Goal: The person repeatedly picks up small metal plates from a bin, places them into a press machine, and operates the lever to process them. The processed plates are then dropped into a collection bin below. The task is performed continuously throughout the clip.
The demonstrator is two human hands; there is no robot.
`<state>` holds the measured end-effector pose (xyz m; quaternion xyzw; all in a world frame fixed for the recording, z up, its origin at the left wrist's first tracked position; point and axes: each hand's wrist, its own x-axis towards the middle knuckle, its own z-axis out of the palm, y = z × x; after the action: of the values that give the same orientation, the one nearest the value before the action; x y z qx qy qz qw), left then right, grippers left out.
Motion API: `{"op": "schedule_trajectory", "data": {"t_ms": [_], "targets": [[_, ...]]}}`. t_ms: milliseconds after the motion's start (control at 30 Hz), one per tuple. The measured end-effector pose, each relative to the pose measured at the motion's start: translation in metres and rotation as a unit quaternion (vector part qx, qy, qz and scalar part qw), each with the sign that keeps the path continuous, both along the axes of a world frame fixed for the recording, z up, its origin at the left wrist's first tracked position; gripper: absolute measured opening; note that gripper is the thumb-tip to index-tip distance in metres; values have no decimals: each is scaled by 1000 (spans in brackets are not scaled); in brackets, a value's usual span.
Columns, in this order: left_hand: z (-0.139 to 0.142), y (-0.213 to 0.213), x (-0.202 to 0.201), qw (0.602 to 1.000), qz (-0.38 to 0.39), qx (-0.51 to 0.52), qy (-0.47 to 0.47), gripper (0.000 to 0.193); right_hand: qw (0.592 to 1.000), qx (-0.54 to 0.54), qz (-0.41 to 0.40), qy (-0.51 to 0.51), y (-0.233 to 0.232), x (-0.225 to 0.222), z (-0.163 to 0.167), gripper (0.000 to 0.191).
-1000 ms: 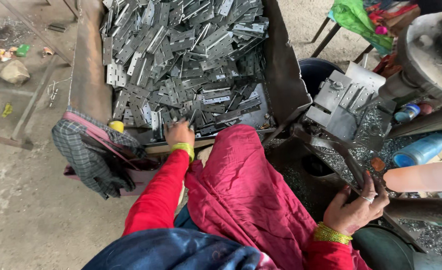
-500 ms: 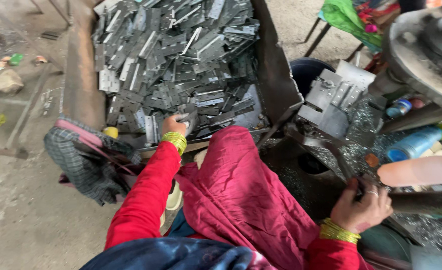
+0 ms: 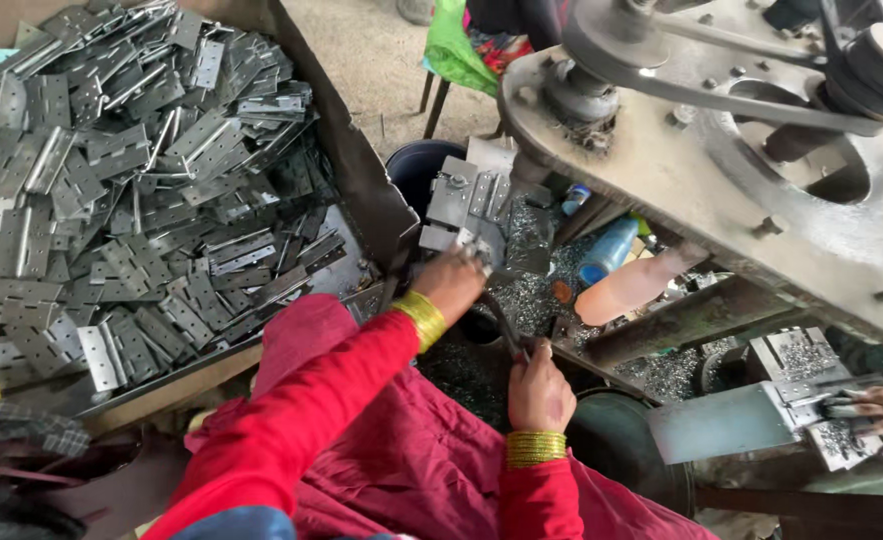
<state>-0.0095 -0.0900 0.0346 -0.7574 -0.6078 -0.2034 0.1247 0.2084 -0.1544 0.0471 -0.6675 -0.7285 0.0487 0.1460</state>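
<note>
Now: both hands at the press.
Left hand (image 3: 451, 283) pinches a metal hinge (image 3: 478, 249); right hand (image 3: 539, 388) fisted around dark lever (image 3: 501, 325).

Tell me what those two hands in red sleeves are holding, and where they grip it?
The right hand grips a dark lever at its lower end. The left hand reaches to a metal hinge by the machine; its grip is hidden.

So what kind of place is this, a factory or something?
Most likely a small metal workshop making hinges. A big bin holds a heap of grey metal hinges, a belt-driven machine stands beside it, and metal shavings litter the bench.
</note>
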Motion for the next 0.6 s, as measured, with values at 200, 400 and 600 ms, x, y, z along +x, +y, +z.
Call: {"op": "schedule_trajectory", "data": {"t_ms": [200, 400, 600], "targets": [[-7, 28, 33, 987, 99, -125, -23, 33, 998, -62, 28, -15, 5, 4, -25, 38], [31, 43, 17, 970, 142, -177, 81, 22, 989, -112, 76, -65, 35, 0, -45, 41], [37, 42, 14, 975, 111, -161, 103, 28, 983, -174, 62, -17, 44, 0, -48, 44]]}}
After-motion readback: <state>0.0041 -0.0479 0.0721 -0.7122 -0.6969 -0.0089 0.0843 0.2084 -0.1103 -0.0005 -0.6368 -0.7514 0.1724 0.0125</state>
